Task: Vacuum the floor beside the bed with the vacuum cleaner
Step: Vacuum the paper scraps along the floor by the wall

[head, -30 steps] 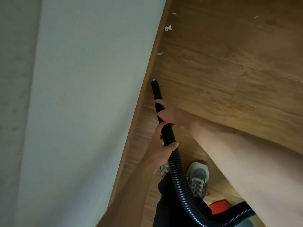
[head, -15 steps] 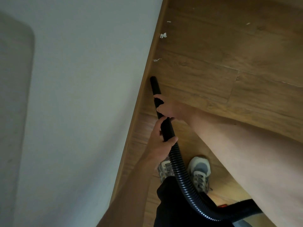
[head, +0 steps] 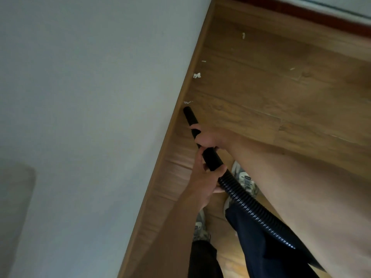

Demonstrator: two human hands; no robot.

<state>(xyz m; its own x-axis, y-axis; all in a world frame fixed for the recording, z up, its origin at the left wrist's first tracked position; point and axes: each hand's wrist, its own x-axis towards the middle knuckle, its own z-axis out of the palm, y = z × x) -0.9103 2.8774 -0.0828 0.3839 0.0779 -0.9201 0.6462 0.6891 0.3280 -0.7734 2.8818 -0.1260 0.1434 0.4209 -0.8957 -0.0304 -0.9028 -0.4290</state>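
- Wood-plank floor (head: 261,93) runs as a strip beside the bed (head: 100,97), whose pale sheeted side fills the left of the view; a dark reddish skirting board (head: 321,15) closes the strip at the far end
- Low on that floor lies the vacuum tube (head: 189,117), a smooth black pipe slanting forward, its mouth tucked against the foot of the bed side, just short of the nearest scrap (head: 187,102)
- Right hand (head: 208,137) is wrapped round the tube's middle with fingers curled over it; left hand (head: 204,177) clasps the rear end, where the ribbed hose (head: 241,199) begins
- Further white bits wait ahead along the bed edge: a paper fleck (head: 197,75), a small sliver (head: 204,61), a far crumb (head: 243,35), and a stray shred (head: 292,68) out on the open boards
- Judging by this, the pass along the bed edge is under way with most litter yet to be lifted; the next move calls for sliding the mouth forward along the edge onto the nearest scrap, then sweeping outward for the stray shred
- Hidden or unclear: the cleaner's body is out of view, the hose vanishes under the right forearm, the shoes (head: 244,177) are partly covered, and whether the mouth touches the boards cannot be told
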